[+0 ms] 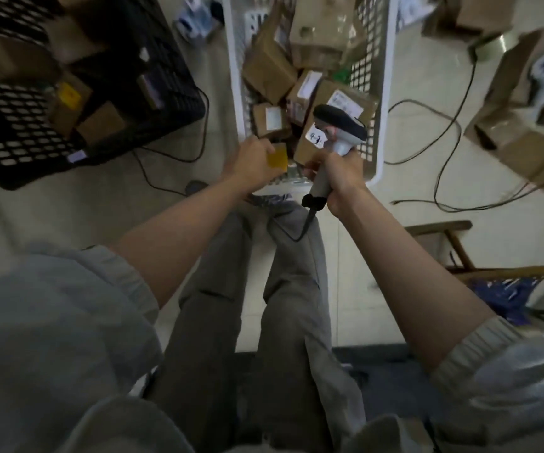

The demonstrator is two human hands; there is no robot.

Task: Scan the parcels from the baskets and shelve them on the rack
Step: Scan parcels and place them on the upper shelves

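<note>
Head view, looking down past grey trousers to a tiled floor. Right hand (337,178) is wrapped round the handle of a grey-and-black barcode scanner (336,138), whose head sits over the near end of the white basket (380,103); its black cable drops from the grip. Left hand (251,163) grasps a small parcel with a yellow face (278,160) at the near rim of the same basket.

The white basket holds a jumble of brown cardboard parcels (269,68), most with white shipping labels; print too blurred to read. One box just behind the scanner carries a white tag with handwriting (315,138), roughly "4-3", uncertain.

The black basket (179,103) to the left holds more brown boxes, one with a yellow label (69,95), text illegible. More cartons (525,89) lie far right.
</note>
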